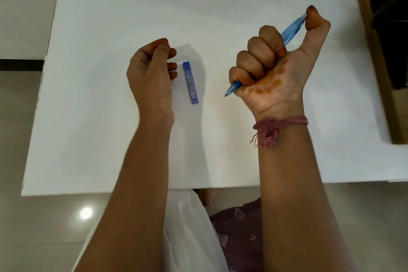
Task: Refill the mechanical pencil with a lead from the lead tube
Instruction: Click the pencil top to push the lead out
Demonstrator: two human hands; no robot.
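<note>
White table [92, 117] under us: the lead tube [190, 83] lies flat, its long axis running away from us, just beside our left hand [152, 68], whose loosely curled fingers hold nothing. Our right hand [271, 66] fists the mechanical pencil [293, 27], thumb on its cap.

Bright, even light; soft shadows; floor glare spot [86, 212]; edges bowed.
</note>
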